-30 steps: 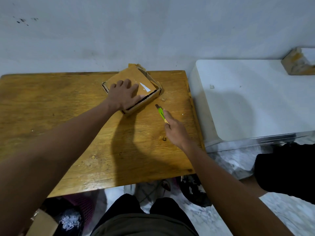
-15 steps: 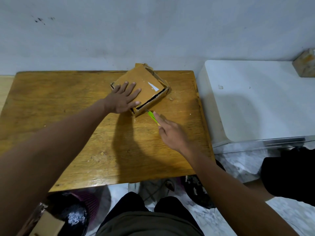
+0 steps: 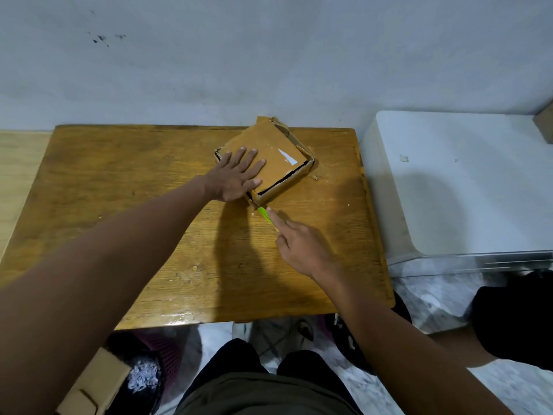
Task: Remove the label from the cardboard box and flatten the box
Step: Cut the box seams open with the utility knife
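We see only the green tip of the cutter (image 3: 264,213); the right hand (image 3: 302,246) covers the rest, and its blade at the cardboard box (image 3: 270,151) is too small to make out. The left hand (image 3: 236,175) hides the box's near corner. A second carton (image 3: 89,387) is cut off at the bottom edge.

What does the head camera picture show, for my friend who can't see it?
A person's left hand presses flat on a brown cardboard box on a wooden table, while the right hand holds a green utility knife with its blade at the box's near corner.
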